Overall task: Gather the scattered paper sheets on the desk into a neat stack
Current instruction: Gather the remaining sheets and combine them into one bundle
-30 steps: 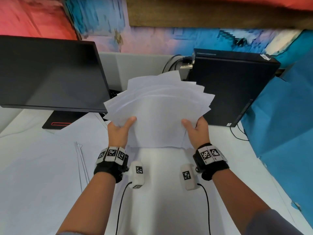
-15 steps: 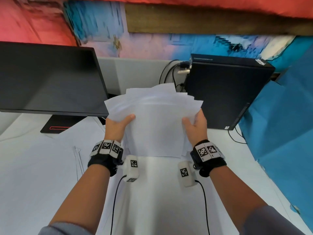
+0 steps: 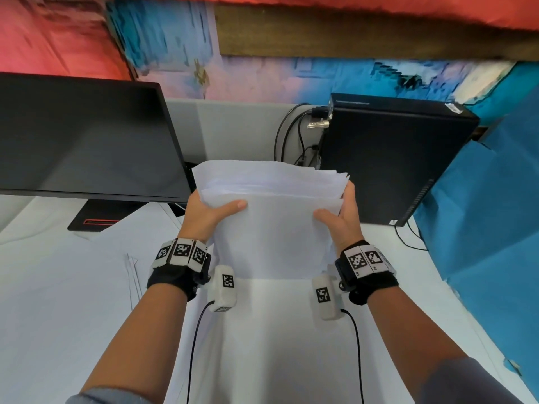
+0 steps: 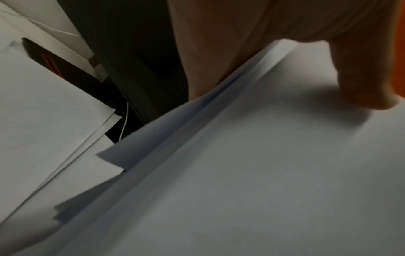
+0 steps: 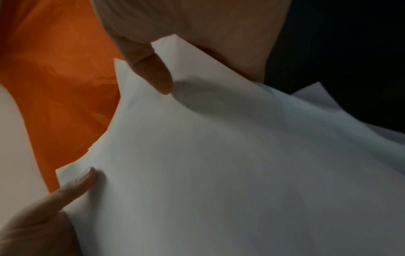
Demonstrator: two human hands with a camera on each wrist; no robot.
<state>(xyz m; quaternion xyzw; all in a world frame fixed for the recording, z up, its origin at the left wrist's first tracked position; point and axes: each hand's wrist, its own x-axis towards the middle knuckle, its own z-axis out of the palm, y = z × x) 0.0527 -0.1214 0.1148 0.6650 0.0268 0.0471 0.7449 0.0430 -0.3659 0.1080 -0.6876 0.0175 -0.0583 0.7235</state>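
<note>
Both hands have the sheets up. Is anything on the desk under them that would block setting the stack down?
Nothing visible blocks it. The paper stack is held by the left hand and right hand above a bare white desk. The monitor and computer tower stand off to the sides.

A dark monitor (image 3: 84, 138) stands at the left on a black base with a red stripe (image 3: 96, 218), and a black computer tower (image 3: 390, 161) stands upright at the right, with black cables (image 3: 288, 135) plugged into its rear near a grey partition (image 3: 233, 126). Blue cloth (image 3: 490, 217) hangs at the far right beside the tower. The white surface (image 3: 58, 316) carries them, and a wooden beam (image 3: 350, 33) runs across the top.
</note>
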